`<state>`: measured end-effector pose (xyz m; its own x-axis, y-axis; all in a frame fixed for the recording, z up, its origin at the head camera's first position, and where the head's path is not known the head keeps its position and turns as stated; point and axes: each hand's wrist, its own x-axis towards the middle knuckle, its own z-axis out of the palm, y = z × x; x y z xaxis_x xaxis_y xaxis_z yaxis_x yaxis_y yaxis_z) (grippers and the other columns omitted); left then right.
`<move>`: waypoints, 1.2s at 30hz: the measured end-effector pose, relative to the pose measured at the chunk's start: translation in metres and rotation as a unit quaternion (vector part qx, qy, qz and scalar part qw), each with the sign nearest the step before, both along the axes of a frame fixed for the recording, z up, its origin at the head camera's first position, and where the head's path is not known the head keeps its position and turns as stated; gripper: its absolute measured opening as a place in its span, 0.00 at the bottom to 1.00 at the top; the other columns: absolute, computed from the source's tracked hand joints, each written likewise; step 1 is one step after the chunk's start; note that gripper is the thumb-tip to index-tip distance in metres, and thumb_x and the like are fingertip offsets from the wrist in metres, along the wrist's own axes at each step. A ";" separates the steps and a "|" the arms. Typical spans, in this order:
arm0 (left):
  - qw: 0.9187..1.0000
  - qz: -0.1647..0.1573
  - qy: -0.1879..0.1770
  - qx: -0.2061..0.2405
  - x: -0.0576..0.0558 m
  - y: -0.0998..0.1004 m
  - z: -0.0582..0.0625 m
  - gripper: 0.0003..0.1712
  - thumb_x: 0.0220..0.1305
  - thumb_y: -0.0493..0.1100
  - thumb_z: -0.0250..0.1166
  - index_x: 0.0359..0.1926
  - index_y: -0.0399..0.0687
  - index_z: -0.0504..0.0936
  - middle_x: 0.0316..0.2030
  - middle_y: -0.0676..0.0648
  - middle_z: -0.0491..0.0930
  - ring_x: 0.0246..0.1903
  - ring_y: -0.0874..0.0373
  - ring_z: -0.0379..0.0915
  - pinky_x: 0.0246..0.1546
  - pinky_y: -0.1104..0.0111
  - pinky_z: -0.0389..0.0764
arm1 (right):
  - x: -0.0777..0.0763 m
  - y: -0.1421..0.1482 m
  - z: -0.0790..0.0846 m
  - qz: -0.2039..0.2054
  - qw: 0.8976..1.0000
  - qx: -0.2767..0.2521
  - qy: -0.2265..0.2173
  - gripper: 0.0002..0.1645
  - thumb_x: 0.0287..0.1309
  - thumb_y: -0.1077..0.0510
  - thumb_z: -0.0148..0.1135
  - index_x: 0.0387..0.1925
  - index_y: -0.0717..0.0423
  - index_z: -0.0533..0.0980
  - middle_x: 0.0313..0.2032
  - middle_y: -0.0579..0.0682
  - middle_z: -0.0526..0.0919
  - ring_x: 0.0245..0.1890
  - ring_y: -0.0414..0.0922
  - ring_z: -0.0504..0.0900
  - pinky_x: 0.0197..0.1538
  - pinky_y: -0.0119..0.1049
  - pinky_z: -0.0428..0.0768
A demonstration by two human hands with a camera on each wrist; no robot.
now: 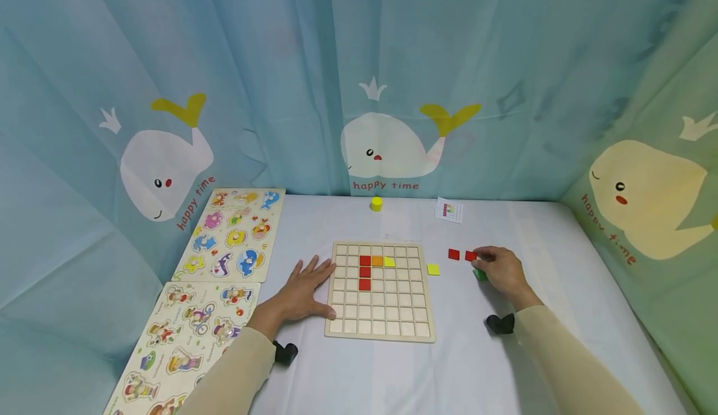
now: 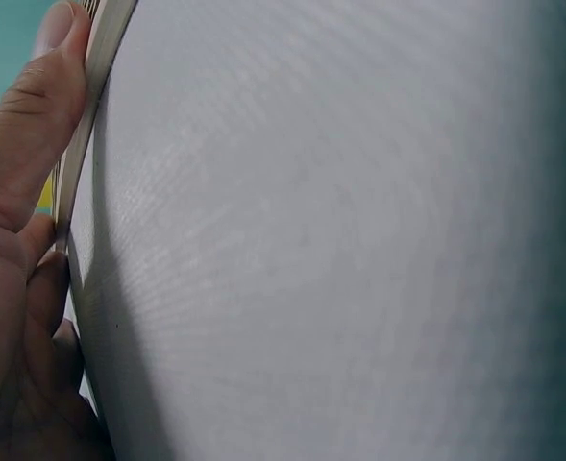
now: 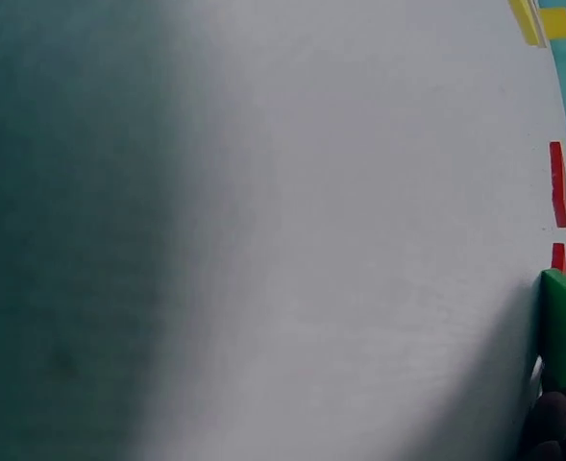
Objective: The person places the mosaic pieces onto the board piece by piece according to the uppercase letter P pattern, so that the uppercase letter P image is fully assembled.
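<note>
A wooden grid board (image 1: 384,335) lies flat. Red tiles (image 1: 364,272), an orange tile (image 1: 378,261) and a yellow tile (image 1: 389,262) sit in its cells. My left hand (image 1: 303,293) rests at the board's left edge, fingers spread, thumb (image 2: 33,125) on its front left corner. My right hand (image 1: 505,273) is at the right, its fingertips at the right side of a loose red tile (image 1: 470,256). Under that hand shows a partly hidden green tile (image 3: 561,322). Whether the fingers pinch either tile is not clear.
Another red tile (image 1: 454,254) and a loose yellow tile (image 1: 433,269) lie right of the board. Behind stand a yellow cylinder (image 1: 376,204) and a small pattern card (image 1: 449,210). Two picture puzzle boards (image 1: 185,284) lie at the left. A whale-printed curtain (image 1: 303,91) surrounds the table.
</note>
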<state>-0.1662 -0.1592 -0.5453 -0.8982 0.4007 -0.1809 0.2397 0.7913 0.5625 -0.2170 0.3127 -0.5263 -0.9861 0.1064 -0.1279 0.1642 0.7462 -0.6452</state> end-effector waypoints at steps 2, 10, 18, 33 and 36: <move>1.000 0.000 -0.003 -0.001 0.000 0.000 0.001 0.68 0.47 0.65 0.83 0.84 0.55 0.58 0.84 0.53 0.52 0.85 0.51 0.32 0.86 0.52 0.28 | 0.000 0.000 0.000 0.002 1.000 0.006 0.003 0.22 0.72 0.60 0.63 0.62 0.69 0.78 0.59 0.71 0.79 0.55 0.63 0.76 0.60 0.62 0.81; 1.000 -0.004 0.002 0.006 0.001 -0.001 0.003 0.68 0.47 0.65 0.83 0.83 0.54 0.59 0.84 0.53 0.53 0.85 0.50 0.34 0.86 0.51 0.29 | 0.001 -0.003 0.000 -0.023 1.000 -0.015 0.009 0.24 0.75 0.58 0.60 0.67 0.65 0.75 0.59 0.67 0.79 0.53 0.59 0.76 0.54 0.50 0.83; 1.000 -0.001 0.002 0.006 0.002 0.000 0.004 0.67 0.47 0.65 0.83 0.83 0.54 0.60 0.84 0.52 0.54 0.85 0.50 0.34 0.86 0.51 0.29 | 0.005 -0.003 0.001 -0.047 0.997 -0.020 0.059 0.22 0.74 0.59 0.63 0.65 0.61 0.78 0.55 0.66 0.83 0.49 0.56 0.79 0.41 0.32 0.79; 1.000 0.001 0.002 0.002 0.003 0.000 0.005 0.67 0.47 0.65 0.83 0.83 0.54 0.59 0.84 0.53 0.54 0.85 0.50 0.34 0.86 0.50 0.30 | 0.012 -0.026 0.014 -0.038 0.994 -0.040 0.097 0.21 0.74 0.60 0.63 0.65 0.60 0.79 0.57 0.65 0.84 0.54 0.58 0.81 0.49 0.37 0.81; 1.000 0.001 0.001 0.003 0.002 0.000 0.005 0.67 0.46 0.65 0.83 0.83 0.54 0.59 0.84 0.53 0.54 0.85 0.50 0.34 0.86 0.50 0.30 | 0.014 -0.033 0.017 -0.036 0.994 -0.044 0.097 0.21 0.73 0.60 0.64 0.65 0.59 0.79 0.56 0.64 0.84 0.52 0.56 0.80 0.43 0.30 0.78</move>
